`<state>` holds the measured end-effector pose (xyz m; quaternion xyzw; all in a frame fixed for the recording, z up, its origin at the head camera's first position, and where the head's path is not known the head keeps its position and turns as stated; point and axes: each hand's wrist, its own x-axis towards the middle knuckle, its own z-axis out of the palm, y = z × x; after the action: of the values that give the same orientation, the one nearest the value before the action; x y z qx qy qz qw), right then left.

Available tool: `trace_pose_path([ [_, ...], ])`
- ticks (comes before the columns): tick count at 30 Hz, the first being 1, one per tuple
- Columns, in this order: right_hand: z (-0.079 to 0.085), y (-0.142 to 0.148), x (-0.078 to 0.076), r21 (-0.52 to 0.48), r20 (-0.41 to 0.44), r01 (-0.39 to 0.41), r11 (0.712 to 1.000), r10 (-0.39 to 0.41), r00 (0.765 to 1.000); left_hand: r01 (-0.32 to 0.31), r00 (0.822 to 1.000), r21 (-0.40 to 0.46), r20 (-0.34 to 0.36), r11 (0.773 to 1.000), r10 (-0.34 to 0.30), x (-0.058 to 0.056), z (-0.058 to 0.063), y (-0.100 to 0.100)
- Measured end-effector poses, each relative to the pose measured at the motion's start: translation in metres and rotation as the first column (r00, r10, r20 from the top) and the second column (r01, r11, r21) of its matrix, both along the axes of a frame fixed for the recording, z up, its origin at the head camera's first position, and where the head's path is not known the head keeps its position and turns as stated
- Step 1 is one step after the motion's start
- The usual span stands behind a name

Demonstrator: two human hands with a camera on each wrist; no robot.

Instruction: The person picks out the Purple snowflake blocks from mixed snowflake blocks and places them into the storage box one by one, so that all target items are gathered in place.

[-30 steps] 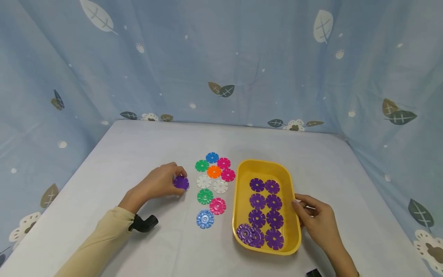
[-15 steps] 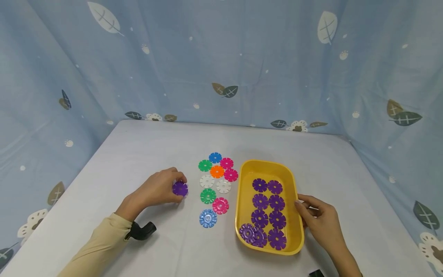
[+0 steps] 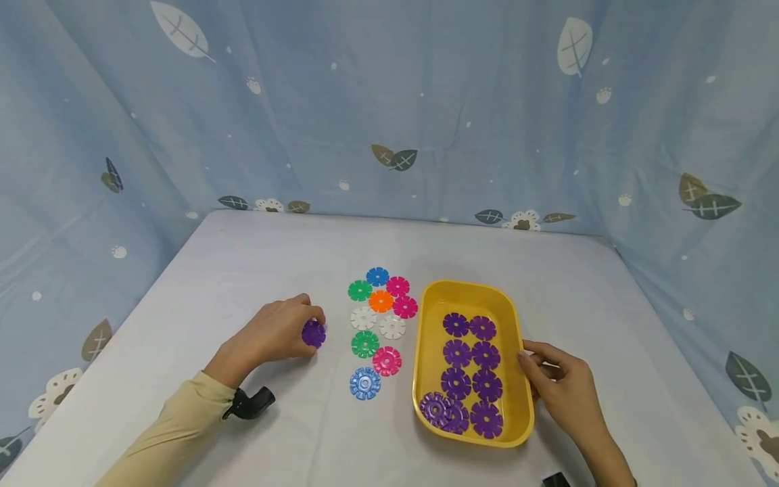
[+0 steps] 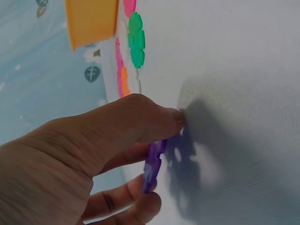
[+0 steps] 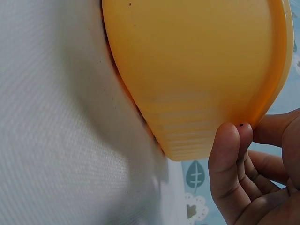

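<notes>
My left hand [image 3: 270,331] pinches a purple notched plastic snowflake disc [image 3: 314,333] between thumb and fingers, left of the loose discs. The left wrist view shows that held disc [image 4: 153,164] edge-on, its shadow falling on the white cloth beside it. On the other side, my right hand [image 3: 562,389] grips the right rim of a yellow plastic tray [image 3: 428,338], thumb at the rim and fingers against the outer wall. Several purple discs [image 3: 456,353] lie inside the tray in two columns, with two overlapping [image 3: 435,410] at its near left corner.
Between the left hand and the tray lie several loose discs: blue [image 3: 365,383], green [image 3: 365,344], pink [image 3: 387,361], white [image 3: 363,318] and orange [image 3: 381,302]. A blue leaf-print curtain [image 3: 389,101] stands behind the white-covered table [image 3: 274,250].
My left hand has drawn slightly nearer and to the left with the purple disc, which is turned a little more edge-on. The right hand keeps its grip on the tray. The head view has shifted slightly.
</notes>
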<state>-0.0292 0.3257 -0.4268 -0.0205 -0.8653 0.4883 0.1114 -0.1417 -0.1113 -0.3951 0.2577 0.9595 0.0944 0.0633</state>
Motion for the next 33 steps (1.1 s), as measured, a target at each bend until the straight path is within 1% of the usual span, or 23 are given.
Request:
trace_pose_path([
  [2,0.000,0.000,0.000,0.001,-0.003,-0.001,1.000,0.001,1.000,0.015,1.000,-0.025,-0.008,1.000,-0.015,0.000,0.001,0.001],
  [5,0.000,0.000,0.000,-0.006,0.000,-0.005,1.000,0.005,1.000,0.029,1.000,-0.038,-0.009,0.999,-0.030,0.000,0.003,0.002],
  [11,0.000,0.000,0.000,0.007,0.009,0.008,1.000,-0.008,1.000,0.031,1.000,-0.003,0.001,1.000,-0.031,0.006,0.005,0.002],
  [17,-0.001,0.000,-0.001,0.017,0.009,0.013,1.000,-0.013,1.000,0.040,0.999,0.055,0.006,0.998,-0.040,0.019,0.008,0.005],
  [22,-0.001,0.000,0.000,0.020,-0.001,0.008,1.000,-0.008,1.000,0.056,0.998,0.090,-0.009,0.994,-0.055,0.031,0.010,0.008],
  [27,-0.001,0.000,0.000,0.016,-0.001,0.005,1.000,-0.004,1.000,0.074,0.997,0.108,-0.008,0.991,-0.074,0.042,0.013,0.013],
  [33,0.000,-0.001,0.000,0.024,0.003,0.012,1.000,-0.012,1.000,0.083,0.996,0.124,0.006,0.989,-0.084,0.056,0.017,0.020],
])
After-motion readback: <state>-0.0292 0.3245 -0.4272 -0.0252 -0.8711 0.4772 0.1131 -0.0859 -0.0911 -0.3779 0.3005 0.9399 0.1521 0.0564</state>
